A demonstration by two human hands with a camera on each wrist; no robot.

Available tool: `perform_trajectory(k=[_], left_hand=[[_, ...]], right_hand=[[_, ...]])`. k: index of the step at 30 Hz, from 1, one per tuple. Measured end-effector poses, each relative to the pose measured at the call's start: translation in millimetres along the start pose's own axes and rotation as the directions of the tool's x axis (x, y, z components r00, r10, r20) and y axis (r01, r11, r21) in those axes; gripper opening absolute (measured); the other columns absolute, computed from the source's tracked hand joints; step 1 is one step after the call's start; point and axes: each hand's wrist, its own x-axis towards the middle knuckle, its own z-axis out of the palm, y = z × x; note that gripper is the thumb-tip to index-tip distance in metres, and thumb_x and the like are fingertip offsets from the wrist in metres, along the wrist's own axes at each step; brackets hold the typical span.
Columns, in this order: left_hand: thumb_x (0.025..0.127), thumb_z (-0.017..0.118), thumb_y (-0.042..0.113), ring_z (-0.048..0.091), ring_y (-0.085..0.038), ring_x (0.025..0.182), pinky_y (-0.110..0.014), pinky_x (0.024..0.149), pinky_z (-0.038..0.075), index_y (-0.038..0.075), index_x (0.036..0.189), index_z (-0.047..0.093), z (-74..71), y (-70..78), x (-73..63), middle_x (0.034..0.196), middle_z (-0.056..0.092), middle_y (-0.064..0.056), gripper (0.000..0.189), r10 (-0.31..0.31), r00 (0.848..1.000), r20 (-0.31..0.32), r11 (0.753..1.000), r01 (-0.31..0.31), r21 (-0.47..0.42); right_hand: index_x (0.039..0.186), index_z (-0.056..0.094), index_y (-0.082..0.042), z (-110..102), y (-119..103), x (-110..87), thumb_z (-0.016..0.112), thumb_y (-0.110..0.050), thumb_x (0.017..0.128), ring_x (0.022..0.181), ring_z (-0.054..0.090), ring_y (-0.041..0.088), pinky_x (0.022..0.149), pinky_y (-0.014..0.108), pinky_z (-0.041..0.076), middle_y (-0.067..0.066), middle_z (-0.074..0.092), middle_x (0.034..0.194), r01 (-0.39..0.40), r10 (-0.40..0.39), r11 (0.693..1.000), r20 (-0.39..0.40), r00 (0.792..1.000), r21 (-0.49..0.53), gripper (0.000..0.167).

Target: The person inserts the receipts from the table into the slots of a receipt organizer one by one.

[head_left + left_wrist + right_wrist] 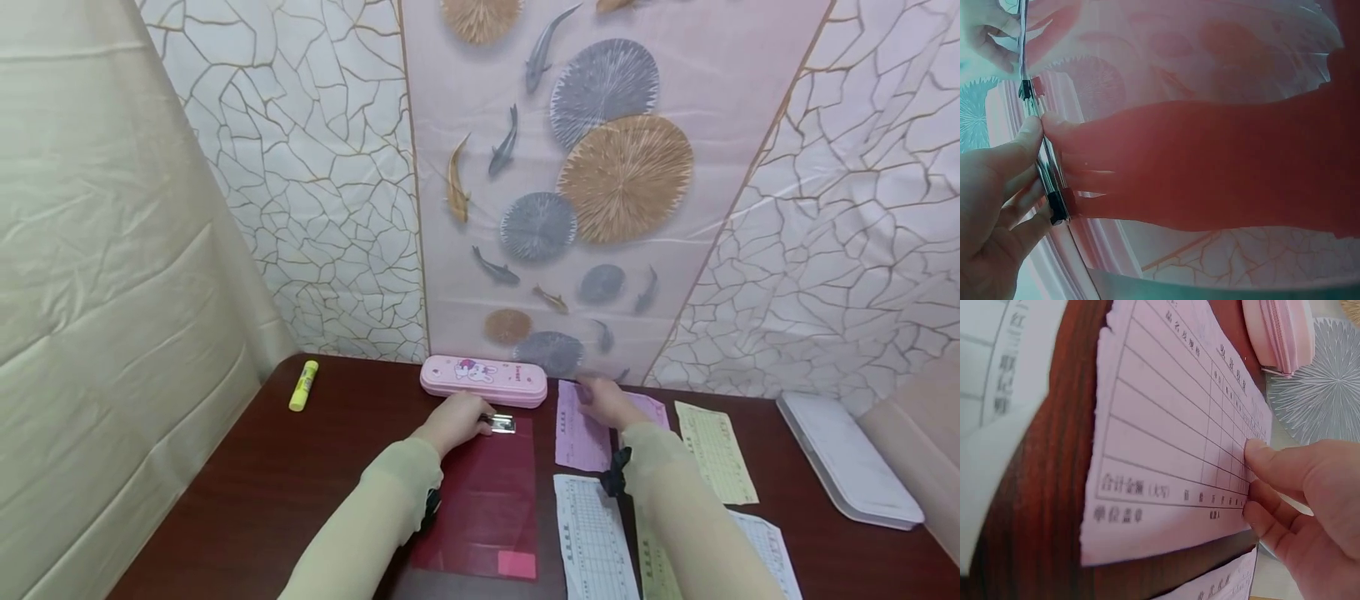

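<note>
A translucent red clip folder (491, 500) lies on the dark wood table, its metal clip (501, 423) at the far end. My left hand (456, 423) grips that clip, thumb on one side and fingers on the other in the left wrist view; the glossy red sheet (1210, 169) mirrors the hand. Between thumb and fingers my right hand (1304, 500) pinches the edge of a pink printed receipt slip (1160, 437). A second pink slip (651, 408) lies beside it, partly behind the hand in the head view.
A pink pencil case (483, 382) stands at the back, against the patterned cloth. White slips (592, 533) and yellow slips (716, 450) lie on the right. Farther right is a white flat case (851, 462). A yellow glue stick (303, 386) lies at the far left.
</note>
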Motion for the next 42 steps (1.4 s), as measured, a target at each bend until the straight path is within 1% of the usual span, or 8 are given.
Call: perform_trajectory(k=[7, 14, 17, 21, 25, 33, 38, 42], left_hand=[[0.08, 0.075, 0.022, 0.049, -0.006, 0.064, -0.022, 0.066, 0.044, 0.019, 0.071, 0.067, -3.3, 4.8, 4.6, 0.066, 0.059, 0.012, 0.013, -0.02, 0.999, 0.033, 0.999, 0.019, 0.048], [0.08, 0.075, 0.021, 0.052, -0.007, 0.066, -0.023, 0.069, 0.046, 0.018, 0.071, 0.068, -4.8, 8.0, 6.1, 0.067, 0.061, 0.012, 0.012, -0.054, 0.998, 0.036, 0.996, 0.051, 0.077], [0.08, 0.075, 0.021, 0.053, -0.007, 0.067, -0.023, 0.071, 0.047, 0.018, 0.073, 0.07, -5.5, 9.5, 5.7, 0.07, 0.063, 0.011, 0.009, -0.059, 0.997, 0.053, 0.995, 0.054, 0.081], [0.08, 0.076, 0.021, 0.054, -0.007, 0.068, -0.023, 0.071, 0.047, 0.017, 0.075, 0.071, -7.7, 11.7, 4.9, 0.071, 0.064, 0.011, 0.007, -0.051, 0.997, 0.052, 0.996, 0.047, 0.08], [0.079, 0.076, 0.021, 0.055, -0.006, 0.069, -0.023, 0.072, 0.048, 0.017, 0.077, 0.072, -9.4, 12.6, 4.1, 0.072, 0.065, 0.011, 0.006, -0.052, 0.998, 0.046, 0.995, 0.048, 0.082], [0.08, 0.075, 0.022, 0.057, -0.007, 0.071, -0.023, 0.075, 0.048, 0.018, 0.078, 0.073, -8.6, 12.6, 3.5, 0.073, 0.066, 0.011, 0.006, -0.072, 0.996, 0.059, 0.994, 0.067, 0.083], [0.08, 0.075, 0.021, 0.054, -0.007, 0.069, -0.023, 0.072, 0.047, 0.017, 0.077, 0.072, -6.9, 11.0, 4.6, 0.072, 0.065, 0.011, 0.006, -0.085, 0.993, 0.08, 0.995, 0.08, 0.063], [0.08, 0.075, 0.021, 0.053, -0.008, 0.068, -0.024, 0.073, 0.047, 0.018, 0.077, 0.071, -7.2, 8.7, 4.5, 0.071, 0.064, 0.011, 0.006, -0.092, 0.993, 0.08, 0.994, 0.087, 0.062]], right_hand=[[0.111, 0.06, 0.012, -3.6, -1.0, -3.3, 0.07, 0.003, 0.072, 0.093, 0.059, 0.043, 0.086, 0.052, 0.047, 0.031, 0.058, 0.103, 0.053, -0.055, 0.998, -0.049, 0.997, -0.039, 0.041], [0.117, 0.055, 0.016, -9.6, -1.5, -2.0, 0.074, 0.0, 0.072, 0.111, 0.05, 0.049, 0.097, 0.054, 0.041, 0.036, 0.052, 0.118, 0.02, -0.02, 0.999, -0.019, 1.0, -0.042, 0.052], [0.117, 0.054, 0.017, -7.7, 4.4, -1.7, 0.074, 0.0, 0.071, 0.11, 0.052, 0.049, 0.097, 0.053, 0.041, 0.035, 0.053, 0.118, 0.034, -0.035, 0.998, -0.011, 0.999, -0.049, 0.053], [0.106, 0.06, 0.015, -6.8, 8.8, -3.7, 0.073, 0.002, 0.071, 0.105, 0.053, 0.047, 0.094, 0.053, 0.042, 0.033, 0.056, 0.112, 0.025, -0.026, 0.999, -0.033, 0.999, -0.022, 0.04], [0.098, 0.059, 0.008, -8.6, 6.5, -5.9, 0.072, 0.003, 0.073, 0.099, 0.054, 0.041, 0.089, 0.053, 0.044, 0.027, 0.057, 0.104, -0.047, 0.05, 0.996, -0.036, 0.998, 0.075, 0.029], [0.122, 0.049, 0.01, -9.1, 5.5, -7.3, 0.073, 0.001, 0.075, 0.103, 0.056, 0.042, 0.091, 0.054, 0.044, 0.028, 0.057, 0.113, -0.11, 0.116, 0.985, -0.039, 0.992, 0.135, 0.053], [0.107, 0.063, 0.006, -9.9, 5.8, -9.5, 0.07, -0.007, 0.083, 0.081, 0.06, 0.029, 0.075, 0.044, 0.05, 0.018, 0.063, 0.093, -0.171, 0.175, 0.976, -0.02, 0.984, 0.132, 0.028], [0.091, 0.067, -0.001, -15.3, 3.0, -11.8, 0.067, -0.013, 0.087, 0.067, 0.053, 0.02, 0.062, 0.033, 0.045, 0.007, 0.059, 0.076, -0.217, 0.218, 0.968, 0.006, 0.976, 0.126, 0.012]])
